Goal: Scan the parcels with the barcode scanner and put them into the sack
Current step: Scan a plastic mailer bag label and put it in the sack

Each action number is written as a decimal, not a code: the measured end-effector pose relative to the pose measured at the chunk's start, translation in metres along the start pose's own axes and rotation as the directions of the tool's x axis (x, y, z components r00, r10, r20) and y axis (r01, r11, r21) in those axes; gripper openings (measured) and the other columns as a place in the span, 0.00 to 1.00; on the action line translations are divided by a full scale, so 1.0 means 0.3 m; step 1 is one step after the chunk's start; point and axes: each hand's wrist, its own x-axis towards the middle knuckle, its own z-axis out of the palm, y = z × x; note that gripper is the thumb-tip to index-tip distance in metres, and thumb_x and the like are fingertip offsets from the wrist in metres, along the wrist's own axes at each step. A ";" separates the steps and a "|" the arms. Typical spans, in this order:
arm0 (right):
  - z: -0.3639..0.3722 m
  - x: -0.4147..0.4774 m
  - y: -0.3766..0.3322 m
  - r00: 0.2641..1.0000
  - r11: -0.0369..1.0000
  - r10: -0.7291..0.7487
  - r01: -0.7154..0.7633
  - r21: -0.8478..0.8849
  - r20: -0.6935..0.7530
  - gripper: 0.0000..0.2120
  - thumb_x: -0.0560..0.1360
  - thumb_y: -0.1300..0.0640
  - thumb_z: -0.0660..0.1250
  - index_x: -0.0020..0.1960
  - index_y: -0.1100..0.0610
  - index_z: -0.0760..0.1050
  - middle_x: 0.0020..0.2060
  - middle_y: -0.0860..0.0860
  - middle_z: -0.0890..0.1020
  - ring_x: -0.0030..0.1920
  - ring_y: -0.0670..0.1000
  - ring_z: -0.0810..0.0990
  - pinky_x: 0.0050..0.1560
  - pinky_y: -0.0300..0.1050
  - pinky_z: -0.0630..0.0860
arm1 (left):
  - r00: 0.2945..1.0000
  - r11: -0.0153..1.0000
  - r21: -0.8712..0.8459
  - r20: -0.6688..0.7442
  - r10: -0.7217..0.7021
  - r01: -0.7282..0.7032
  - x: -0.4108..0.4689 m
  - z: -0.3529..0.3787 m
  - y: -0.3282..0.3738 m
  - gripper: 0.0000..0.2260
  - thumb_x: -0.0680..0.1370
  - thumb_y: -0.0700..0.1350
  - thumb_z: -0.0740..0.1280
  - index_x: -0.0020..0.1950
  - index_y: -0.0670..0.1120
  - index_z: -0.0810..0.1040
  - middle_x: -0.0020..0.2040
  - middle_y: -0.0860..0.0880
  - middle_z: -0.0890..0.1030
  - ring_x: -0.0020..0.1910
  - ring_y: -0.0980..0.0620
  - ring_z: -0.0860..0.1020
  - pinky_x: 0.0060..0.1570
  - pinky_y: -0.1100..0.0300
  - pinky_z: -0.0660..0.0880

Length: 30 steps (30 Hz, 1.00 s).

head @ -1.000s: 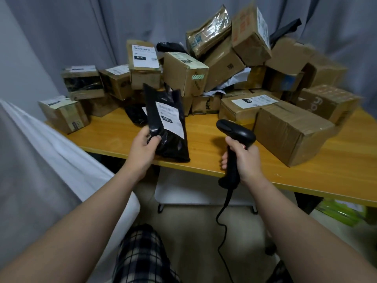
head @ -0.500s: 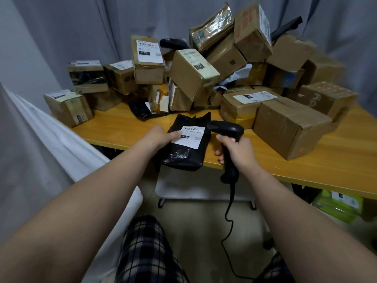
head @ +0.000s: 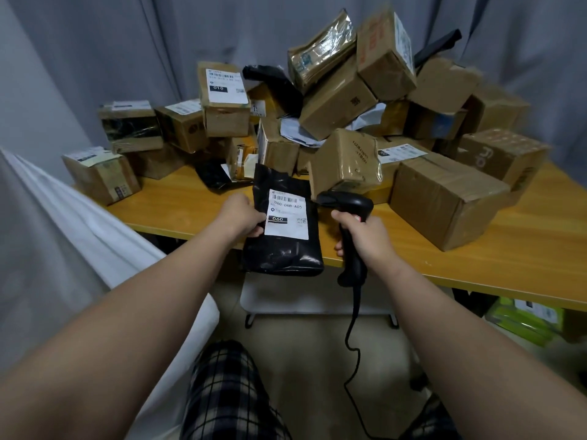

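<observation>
At the frame's centre, the black parcel [head: 283, 246] hangs over the table [head: 476, 258] edge, its left side pinched by the left hand [head: 241, 214]. The right hand [head: 365, 236] grips the scanner [head: 347, 208]; its head should be aimed squarely at the label [head: 287, 214], with the parcel kept flat.

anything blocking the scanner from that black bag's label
Nothing visible. The barcode scanner in the right hand sits just right of the black mailer bag; its white label faces up, and the left hand grips only the bag's left edge, clear of the barcode.
</observation>
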 end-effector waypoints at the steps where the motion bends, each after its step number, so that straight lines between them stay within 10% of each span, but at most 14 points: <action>1: 0.003 0.004 -0.008 1.000 1.000 0.017 -0.017 0.011 -0.006 0.10 0.75 0.52 0.70 0.44 0.58 0.75 0.38 0.57 0.77 0.30 0.52 0.77 0.28 0.41 0.77 | 0.999 0.998 -0.050 -0.029 0.029 -0.030 -0.004 -0.004 -0.014 0.13 0.79 0.35 0.65 0.38 0.44 0.66 0.32 0.44 0.75 0.22 0.55 0.73 0.20 0.67 0.72; 7: 0.003 0.002 -0.090 0.999 0.998 0.039 -0.039 -0.044 -0.006 0.11 0.75 0.50 0.70 0.46 0.58 0.74 0.35 0.55 0.77 0.31 0.53 0.78 0.29 0.43 0.77 | 0.945 0.966 -0.107 -0.257 0.202 -0.236 0.008 -0.067 -0.037 0.12 0.79 0.36 0.64 0.39 0.45 0.65 0.30 0.46 0.75 0.26 0.50 0.78 0.39 0.51 0.80; 12: 0.021 -0.004 -0.130 0.979 0.965 -0.199 0.202 -0.167 0.034 0.07 0.74 0.51 0.72 0.39 0.51 0.77 0.31 0.45 0.78 0.37 0.49 0.79 0.40 0.45 0.75 | 0.872 0.880 -0.185 -0.327 0.364 -0.437 -0.026 -0.073 -0.008 0.11 0.80 0.37 0.62 0.41 0.48 0.65 0.36 0.50 0.72 0.32 0.51 0.79 0.36 0.59 0.79; 30: 0.099 -0.091 -0.097 0.871 0.866 -0.490 0.484 -0.125 -0.026 0.12 0.73 0.55 0.72 0.32 0.50 0.74 0.23 0.42 0.77 0.30 0.45 0.78 0.37 0.42 0.74 | 0.940 0.777 -0.531 -0.214 0.264 -0.339 -0.043 -0.018 -0.028 0.07 0.80 0.37 0.63 0.55 0.38 0.79 0.41 0.48 0.82 0.32 0.59 0.76 0.35 0.70 0.75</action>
